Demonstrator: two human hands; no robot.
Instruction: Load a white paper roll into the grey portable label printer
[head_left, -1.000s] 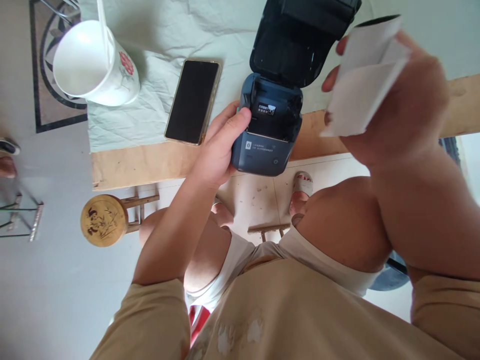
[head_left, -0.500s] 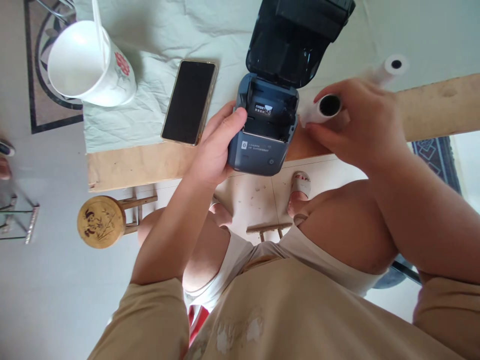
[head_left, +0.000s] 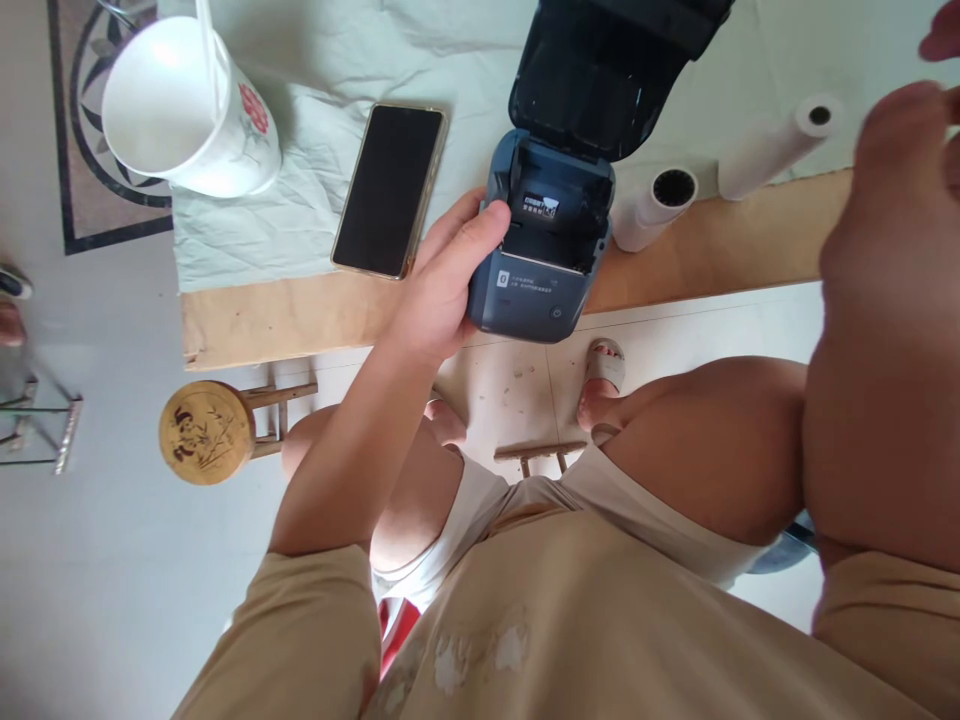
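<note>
My left hand [head_left: 450, 275] grips the left side of a small dark blue printer [head_left: 544, 260] at the table's near edge. Its black lid [head_left: 607, 70] stands open, and the paper bay shows only a small label. Just right of the printer lies a white paper roll [head_left: 652, 208] with a dark core. A second, longer white roll [head_left: 776, 148] lies further right. My right hand [head_left: 896, 200] is raised at the right edge of the view, close to the camera and blurred, holding nothing, fingers apart.
A black phone [head_left: 388, 190] lies face up left of the printer on a pale green cloth [head_left: 315, 80]. A white paper cup [head_left: 187, 110] with a red flower stands at the far left. The wooden table edge [head_left: 300, 320] runs below. A round wooden stool [head_left: 206, 432] stands on the floor.
My right hand brought the paper roll down beside the printer, let it go on the table, and lifted away to the right. My left hand stayed on the printer.
</note>
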